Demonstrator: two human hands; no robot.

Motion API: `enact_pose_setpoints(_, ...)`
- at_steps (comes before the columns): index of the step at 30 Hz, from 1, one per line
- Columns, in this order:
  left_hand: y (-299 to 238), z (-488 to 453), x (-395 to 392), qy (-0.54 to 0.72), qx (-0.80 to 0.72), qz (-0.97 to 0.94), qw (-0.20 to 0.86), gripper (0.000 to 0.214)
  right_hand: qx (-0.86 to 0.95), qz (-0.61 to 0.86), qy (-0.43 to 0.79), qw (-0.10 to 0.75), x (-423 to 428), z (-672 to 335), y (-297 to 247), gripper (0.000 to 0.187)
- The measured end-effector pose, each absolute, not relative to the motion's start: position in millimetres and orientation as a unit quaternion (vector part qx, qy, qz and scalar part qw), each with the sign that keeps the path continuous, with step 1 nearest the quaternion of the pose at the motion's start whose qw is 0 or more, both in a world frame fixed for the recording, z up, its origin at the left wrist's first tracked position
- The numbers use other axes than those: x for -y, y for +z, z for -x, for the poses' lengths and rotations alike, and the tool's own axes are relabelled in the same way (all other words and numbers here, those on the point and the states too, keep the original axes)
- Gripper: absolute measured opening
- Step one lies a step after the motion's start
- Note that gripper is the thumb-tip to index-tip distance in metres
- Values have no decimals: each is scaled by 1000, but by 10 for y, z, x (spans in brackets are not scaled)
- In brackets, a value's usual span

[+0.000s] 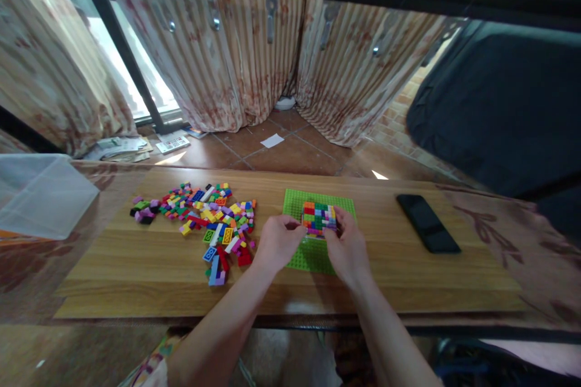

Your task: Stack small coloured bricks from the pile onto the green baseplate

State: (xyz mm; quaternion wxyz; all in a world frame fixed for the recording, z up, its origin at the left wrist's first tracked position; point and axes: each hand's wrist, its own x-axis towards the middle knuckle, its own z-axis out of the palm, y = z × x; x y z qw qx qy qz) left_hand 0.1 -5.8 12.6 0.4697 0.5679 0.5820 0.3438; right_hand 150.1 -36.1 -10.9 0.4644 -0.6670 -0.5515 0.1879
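Note:
A multicoloured block of toy bricks (319, 216) stands on a green studded baseplate (308, 261) on the wooden board. My right hand (349, 248) grips the block's right side, with the thumb at its near face and fingers along the far right edge. At the near left corner of the block is my left hand (284, 242), its thumb and forefinger pinched together. Whatever lies between those fingertips is too small to make out. Parts of the block's right edge are hidden behind my right fingers.
Loose bricks (213, 214) of many colours spread over the board (149, 266) left of the baseplate. To the right lies a black phone (427, 224). A translucent plastic bin (45, 193) stands at the far left. Striped curtains (236, 60) hang beyond the board.

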Motion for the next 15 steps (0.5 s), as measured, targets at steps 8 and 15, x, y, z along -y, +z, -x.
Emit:
enact_pose_setpoints(8, 62, -12, 52, 366, -566, -560, 482, 13, 540, 678, 193, 459, 385, -1455, -25, 52)
enact_pose_setpoints(15, 123, 103, 116, 384, -546, -541, 512, 22, 510, 658, 190, 520, 303, -1560, -173, 42)
